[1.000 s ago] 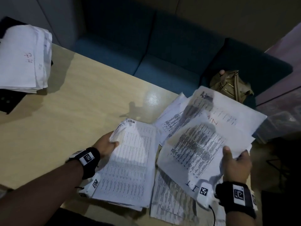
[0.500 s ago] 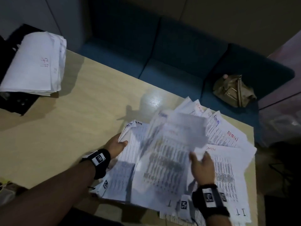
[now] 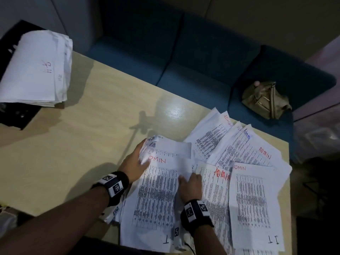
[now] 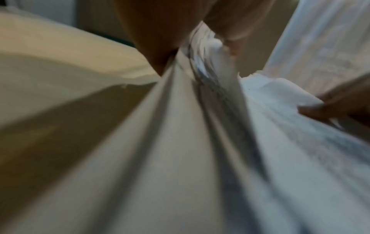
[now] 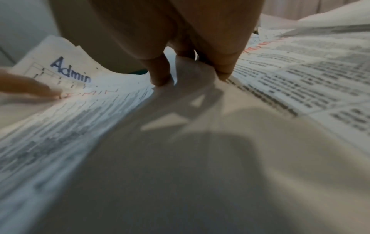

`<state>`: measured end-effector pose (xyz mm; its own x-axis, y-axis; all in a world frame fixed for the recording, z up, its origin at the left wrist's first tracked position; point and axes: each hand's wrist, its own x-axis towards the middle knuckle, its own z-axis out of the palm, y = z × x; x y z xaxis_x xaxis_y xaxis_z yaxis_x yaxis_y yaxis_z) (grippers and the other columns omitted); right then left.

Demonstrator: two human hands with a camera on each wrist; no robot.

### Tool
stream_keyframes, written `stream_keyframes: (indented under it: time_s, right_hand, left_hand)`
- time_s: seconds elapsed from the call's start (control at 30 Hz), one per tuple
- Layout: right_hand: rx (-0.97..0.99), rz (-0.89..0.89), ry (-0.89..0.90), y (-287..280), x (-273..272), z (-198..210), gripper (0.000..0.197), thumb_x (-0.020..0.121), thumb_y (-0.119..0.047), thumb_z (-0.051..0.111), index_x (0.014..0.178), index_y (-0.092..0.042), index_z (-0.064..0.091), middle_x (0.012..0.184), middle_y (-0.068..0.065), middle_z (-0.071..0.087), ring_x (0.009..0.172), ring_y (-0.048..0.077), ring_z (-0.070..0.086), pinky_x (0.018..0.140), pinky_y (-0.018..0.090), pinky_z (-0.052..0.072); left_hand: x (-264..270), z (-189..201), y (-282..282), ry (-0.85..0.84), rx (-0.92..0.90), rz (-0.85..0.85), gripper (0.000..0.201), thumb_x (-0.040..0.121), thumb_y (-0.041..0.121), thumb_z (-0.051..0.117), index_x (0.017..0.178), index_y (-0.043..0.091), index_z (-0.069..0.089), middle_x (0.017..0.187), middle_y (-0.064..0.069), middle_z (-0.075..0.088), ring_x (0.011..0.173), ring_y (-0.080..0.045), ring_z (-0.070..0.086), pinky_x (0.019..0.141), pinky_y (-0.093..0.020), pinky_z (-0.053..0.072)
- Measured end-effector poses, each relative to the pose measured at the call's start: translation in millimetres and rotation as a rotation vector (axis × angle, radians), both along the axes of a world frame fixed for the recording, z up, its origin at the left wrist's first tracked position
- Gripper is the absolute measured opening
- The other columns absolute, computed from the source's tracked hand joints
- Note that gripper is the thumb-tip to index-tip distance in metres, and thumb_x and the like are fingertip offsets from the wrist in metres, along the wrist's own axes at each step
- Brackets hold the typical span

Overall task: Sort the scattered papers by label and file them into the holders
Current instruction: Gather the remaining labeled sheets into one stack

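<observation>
A stack of printed sheets [image 3: 158,196] lies at the table's near edge, its top sheet marked ADMIN in red. My left hand [image 3: 135,162] grips the stack's upper left edge, thumb on top; the left wrist view shows that stack [image 4: 180,126] pinched between thumb and fingers. At the top sheet's right edge, my right hand [image 3: 189,183] holds it with curled fingers, whose fingertips [image 5: 161,79] press on the paper. More loose Admin sheets [image 3: 252,190] fan out to the right. A black holder [image 3: 11,115] at the far left carries filed papers [image 3: 36,67].
The light wooden table [image 3: 73,144] is bare between the holder and the loose papers. A blue sofa [image 3: 184,70] runs along the far side of the table. A tan handbag [image 3: 265,100] sits on it at the right.
My right hand carried a sheet from the right pile leftward and laid it on the stack my left hand holds. The view shifted, so the holder shows further right.
</observation>
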<state>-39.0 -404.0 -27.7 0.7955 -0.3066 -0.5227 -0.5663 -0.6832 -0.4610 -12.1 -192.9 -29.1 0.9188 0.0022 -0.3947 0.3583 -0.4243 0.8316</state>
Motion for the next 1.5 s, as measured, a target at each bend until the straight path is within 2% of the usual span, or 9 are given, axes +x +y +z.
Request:
stream_keyframes:
  time_s: [0.23, 0.47, 0.6, 0.77, 0.93, 1.07, 1.2, 1.37, 1.5]
  right_hand:
    - [-0.019, 0.201, -0.161, -15, 14, 7, 0.088, 0.077, -0.030, 0.074, 0.143, -0.001, 0.023, 0.144, 0.016, 0.025, 0.137, 0.030, 0.024, 0.116, 0.042, 0.027]
    - [-0.273, 0.699, -0.313, 18, 69, 29, 0.077, 0.091, -0.058, 0.042, 0.150, -0.027, 0.004, 0.160, 0.003, 0.007, 0.148, 0.024, 0.000, 0.115, 0.047, -0.007]
    - [-0.157, 0.770, -0.244, 46, 74, 25, 0.066, 0.093, -0.051, 0.043, 0.148, -0.021, 0.021, 0.142, 0.009, 0.044, 0.133, 0.028, 0.038, 0.116, 0.050, 0.016]
    - [-0.064, 0.898, -0.244, 57, 57, 16, 0.064, 0.096, -0.042, 0.043, 0.150, -0.014, 0.022, 0.143, 0.012, 0.043, 0.130, 0.031, 0.039, 0.112, 0.044, 0.022]
    - [0.003, 0.391, -0.394, -16, 54, 37, 0.053, 0.097, -0.035, 0.047, 0.146, -0.021, 0.034, 0.153, 0.000, 0.033, 0.142, 0.018, 0.025, 0.119, 0.042, 0.016]
    - [-0.228, -0.289, -0.406, -138, 18, 30, 0.044, 0.093, -0.020, 0.057, 0.135, -0.010, 0.048, 0.142, 0.015, 0.047, 0.132, 0.032, 0.041, 0.111, 0.044, 0.032]
    - [-0.293, -0.231, -0.055, -193, -36, 3, 0.045, 0.093, -0.026, 0.052, 0.130, 0.000, 0.048, 0.134, 0.024, 0.051, 0.120, 0.034, 0.050, 0.096, 0.037, 0.040]
    - [-0.379, 0.188, -0.007, -158, -83, -8, 0.051, 0.095, -0.037, 0.043, 0.140, -0.013, 0.045, 0.149, 0.013, 0.041, 0.132, 0.029, 0.044, 0.107, 0.038, 0.037]
    - [-0.282, 0.188, -0.279, -142, -93, 3, 0.030, 0.090, -0.025, 0.060, 0.117, -0.015, 0.067, 0.110, 0.012, 0.070, 0.098, 0.030, 0.067, 0.086, 0.037, 0.053]
  left_hand:
    - [10, -4, 9, 0.070, -0.263, 0.223, 0.033, 0.098, 0.014, 0.049, 0.128, 0.024, 0.056, 0.115, 0.004, 0.068, 0.109, -0.019, 0.063, 0.097, -0.041, 0.048]
    - [10, -13, 12, 0.089, -0.265, 0.157, 0.022, 0.096, 0.020, 0.055, 0.107, 0.036, 0.066, 0.100, 0.010, 0.074, 0.095, -0.013, 0.069, 0.091, -0.043, 0.051]
    - [12, -14, 7, 0.014, -0.172, 0.179, 0.013, 0.095, 0.027, 0.057, 0.100, 0.034, 0.067, 0.081, 0.022, 0.071, 0.078, -0.003, 0.065, 0.074, -0.028, 0.046]
    - [14, -14, 4, 0.016, -0.061, 0.223, 0.029, 0.091, 0.040, 0.059, 0.110, 0.020, 0.069, 0.104, 0.005, 0.070, 0.093, -0.010, 0.065, 0.077, -0.022, 0.044]
    - [22, -23, 11, 0.069, 0.001, 0.207, 0.050, 0.092, 0.055, 0.047, 0.121, 0.017, 0.063, 0.116, -0.006, 0.068, 0.109, -0.027, 0.062, 0.090, -0.035, 0.047]
    - [18, -14, 5, -0.016, 0.037, 0.135, 0.073, 0.090, 0.032, 0.064, 0.147, 0.041, 0.019, 0.146, -0.011, 0.045, 0.130, -0.031, 0.047, 0.102, -0.038, 0.040]
    - [16, -4, -3, -0.034, 0.108, -0.021, 0.075, 0.090, 0.028, 0.064, 0.127, 0.070, 0.014, 0.147, -0.008, 0.044, 0.112, -0.032, 0.060, 0.099, -0.040, 0.044]
    - [24, -10, -4, 0.015, -0.023, 0.200, 0.033, 0.092, 0.034, 0.060, 0.124, 0.031, 0.055, 0.129, -0.002, 0.059, 0.102, -0.018, 0.060, 0.081, -0.023, 0.045]
    - [20, -3, -7, 0.134, -0.122, 0.213, 0.036, 0.086, 0.034, 0.069, 0.119, 0.020, 0.063, 0.110, 0.001, 0.066, 0.103, -0.021, 0.063, 0.088, -0.031, 0.044]
